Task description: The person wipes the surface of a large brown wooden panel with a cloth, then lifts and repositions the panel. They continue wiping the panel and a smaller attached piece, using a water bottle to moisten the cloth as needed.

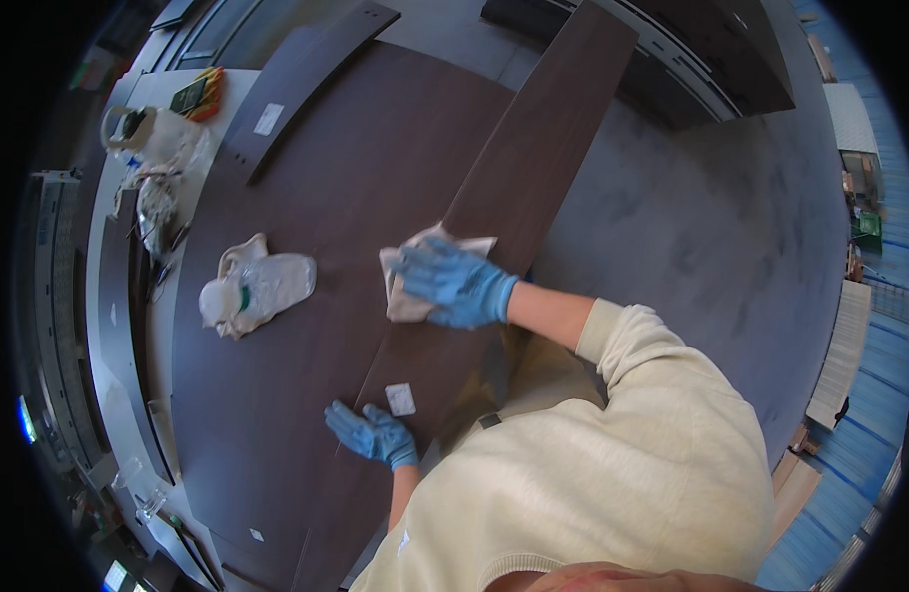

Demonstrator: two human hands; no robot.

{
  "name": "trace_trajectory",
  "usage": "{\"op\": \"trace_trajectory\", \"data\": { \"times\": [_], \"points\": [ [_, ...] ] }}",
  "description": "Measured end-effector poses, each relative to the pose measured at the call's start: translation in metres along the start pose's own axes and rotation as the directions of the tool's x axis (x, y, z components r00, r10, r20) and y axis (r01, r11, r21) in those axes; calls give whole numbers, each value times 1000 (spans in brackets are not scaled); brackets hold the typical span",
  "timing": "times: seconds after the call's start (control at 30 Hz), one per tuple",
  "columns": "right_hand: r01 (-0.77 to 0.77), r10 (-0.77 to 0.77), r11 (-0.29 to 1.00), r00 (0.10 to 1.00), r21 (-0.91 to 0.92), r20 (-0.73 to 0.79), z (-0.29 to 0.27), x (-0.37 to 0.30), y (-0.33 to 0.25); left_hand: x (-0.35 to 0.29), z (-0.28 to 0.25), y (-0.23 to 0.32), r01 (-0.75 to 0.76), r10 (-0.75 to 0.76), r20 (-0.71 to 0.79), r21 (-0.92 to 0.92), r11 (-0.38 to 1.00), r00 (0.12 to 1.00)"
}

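Observation:
My right hand (456,282), in a blue glove, presses a whitish cloth (403,302) onto a long dark brown panel (538,148). Its fingers lie over the cloth, whose folds and corners stick out around them. My left hand (373,434), also gloved in blue, rests on the dark boards with fingers stretched out and nothing in it. Beside it is a white paper label (400,399) on the long panel. Left of the cloth, a clear plastic bottle (285,280) with a white top lies on a crumpled beige cloth (239,259), on a wide brown board (376,128).
Another narrow brown panel (311,74) with a label lies across the far left. Along the left side, a white surface (107,296) bears a clear jug (158,138) and an orange-and-green item (200,96). More dark panels (716,44) are stacked at the far right above the grey floor (691,247).

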State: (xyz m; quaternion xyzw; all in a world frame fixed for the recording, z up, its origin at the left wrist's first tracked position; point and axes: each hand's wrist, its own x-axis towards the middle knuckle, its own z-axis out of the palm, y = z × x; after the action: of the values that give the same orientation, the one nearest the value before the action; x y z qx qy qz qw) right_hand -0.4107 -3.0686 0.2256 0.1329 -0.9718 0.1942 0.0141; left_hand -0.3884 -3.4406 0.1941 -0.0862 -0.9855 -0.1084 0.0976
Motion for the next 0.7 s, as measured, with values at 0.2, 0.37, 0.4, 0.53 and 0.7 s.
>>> {"op": "trace_trajectory", "data": {
  "times": [0.2,0.37,0.4,0.53,0.7],
  "points": [
    [-307,275,936,943,-174,-188,-102,-36,269,-3,1,-6,93,-91,99,-20,995,991],
    [-475,366,822,864,-315,-346,-191,-64,508,0,5,-7,169,-167,132,-1,986,977],
    [-600,494,740,792,-305,-359,-200,-77,545,0,5,-7,166,-164,141,-2,986,976],
    [-620,430,717,753,-317,-499,-214,-152,633,-1,6,-9,220,-211,162,-40,975,964],
    [-597,302,691,750,-407,-588,-180,-137,517,-2,8,-11,248,-241,147,-32,968,959]
  ]
}}
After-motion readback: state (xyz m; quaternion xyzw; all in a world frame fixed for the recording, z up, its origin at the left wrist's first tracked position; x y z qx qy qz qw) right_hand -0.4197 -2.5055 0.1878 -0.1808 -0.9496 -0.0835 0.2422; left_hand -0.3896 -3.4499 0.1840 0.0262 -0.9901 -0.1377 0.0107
